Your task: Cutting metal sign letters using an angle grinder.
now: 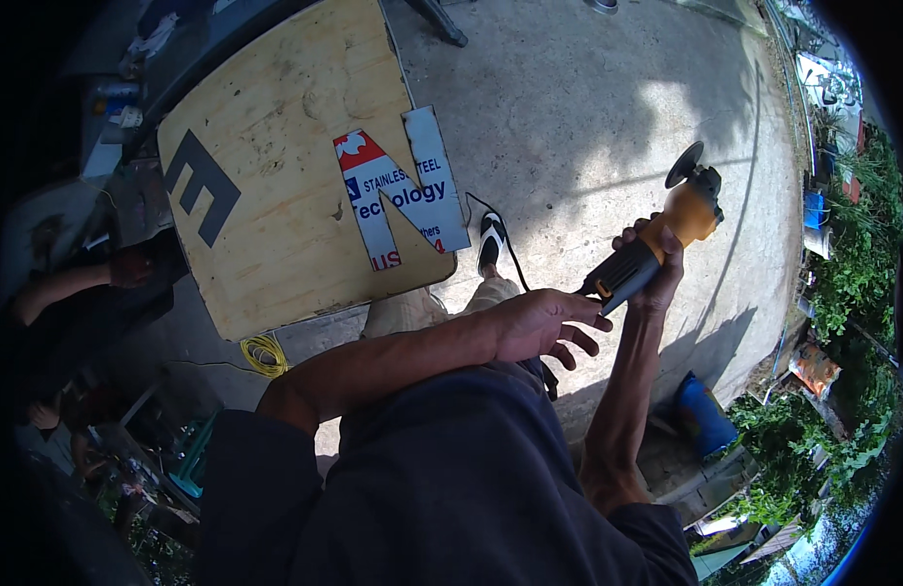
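Head view, right hand: the right hand (656, 264) is wrapped tight around the angle grinder (656, 239), fingers closed about the neck where the black handle meets the orange body, at about 2 o'clock from picture centre.
Head view, left hand: the left hand (544, 327) lies half open, fingers spread and loosely curled, its tips at the rear end of the black handle; whether it actually grips the handle cannot be told.
Grinder's place: held in the air over the concrete floor (588, 107), well apart from the plywood board (276, 195) at 10 o'clock.
Grinder's look: black ribbed handle, orange motor body, dark round disc (684, 164) at the far tip, seen edge-on and tilted; no guard can be made out.
Cord: a black cable (505, 239) runs from near the handle past the person's sandalled foot (491, 244).
Risk, cord: it could catch the foot and jerk the tool, since it lies right beside the sandal.
Risk, disc: a bare disc near ungloved fingers could cut if the one firm grip slips.
On the board: a white, red and blue letter cut-out (403, 195) at 11 o'clock and a dark letter shape (200, 186) further left.
Below the board: a coil of yellow wire (264, 354) at 8 o'clock.
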`<state>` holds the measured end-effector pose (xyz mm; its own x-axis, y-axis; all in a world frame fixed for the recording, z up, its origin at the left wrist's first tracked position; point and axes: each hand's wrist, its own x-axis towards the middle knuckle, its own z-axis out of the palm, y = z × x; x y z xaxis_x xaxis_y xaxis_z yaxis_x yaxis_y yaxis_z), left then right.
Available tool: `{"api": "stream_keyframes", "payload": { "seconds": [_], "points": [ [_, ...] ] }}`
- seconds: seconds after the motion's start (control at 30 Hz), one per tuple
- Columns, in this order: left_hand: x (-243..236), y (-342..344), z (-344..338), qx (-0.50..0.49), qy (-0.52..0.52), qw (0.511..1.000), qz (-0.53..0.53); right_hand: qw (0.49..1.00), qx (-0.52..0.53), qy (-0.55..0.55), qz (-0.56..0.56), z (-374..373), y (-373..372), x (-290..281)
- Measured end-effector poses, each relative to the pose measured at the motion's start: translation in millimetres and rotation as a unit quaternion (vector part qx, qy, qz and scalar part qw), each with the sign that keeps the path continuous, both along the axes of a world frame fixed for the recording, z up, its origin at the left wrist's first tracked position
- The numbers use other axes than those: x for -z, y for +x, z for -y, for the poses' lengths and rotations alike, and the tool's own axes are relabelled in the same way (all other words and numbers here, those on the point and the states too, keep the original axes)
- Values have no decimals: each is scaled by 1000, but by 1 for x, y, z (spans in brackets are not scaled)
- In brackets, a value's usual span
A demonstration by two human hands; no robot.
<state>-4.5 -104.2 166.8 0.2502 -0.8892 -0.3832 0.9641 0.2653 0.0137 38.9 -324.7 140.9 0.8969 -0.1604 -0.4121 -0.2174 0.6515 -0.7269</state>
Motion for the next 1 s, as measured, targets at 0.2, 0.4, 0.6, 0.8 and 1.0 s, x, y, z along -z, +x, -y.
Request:
{"api": "stream_keyframes", "payload": {
  "seconds": [0.2,0.4,0.6,0.8,1.0],
  "points": [
    [12,16,23,-45,15,999,-19,995,6,-99,-3,16,13,0],
    [-19,27,16,18,179,968,174,997,-37,-62,4,40,19,17],
    [57,27,-56,-23,745,360,561,984,-139,-100,-48,89,7,40],
    [99,58,-61,52,847,175,499,965,-167,-146,-143,124,-11,71],
    [130,76,-59,95,859,191,465,955,-139,-132,-225,152,-39,100]
  ]
}}
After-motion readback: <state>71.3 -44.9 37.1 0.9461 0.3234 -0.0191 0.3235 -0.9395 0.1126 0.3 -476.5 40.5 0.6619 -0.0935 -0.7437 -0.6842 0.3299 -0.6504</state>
